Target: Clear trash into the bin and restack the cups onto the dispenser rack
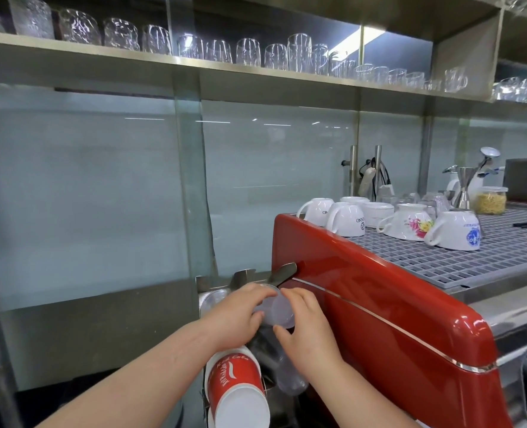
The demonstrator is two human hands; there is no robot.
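A clear plastic cup (279,310) lies on its side between both hands, just left of the red espresso machine. My left hand (240,316) grips it from the left and above. My right hand (307,330) holds its base end from the right. The cup sits at a slot of the steel dispenser rack (250,278). Below the hands, a stack of red and white paper cups (236,387) sticks out of the rack toward me. More clear cups (290,381) stick out beside it, partly hidden by my right wrist. No bin is in view.
The red espresso machine (379,304) fills the right side, with upturned white ceramic cups (347,219) on its grey top grid. A glass panel stands to the left. A shelf of glasses (246,52) runs overhead. Lids (213,299) show at the rack's left slot.
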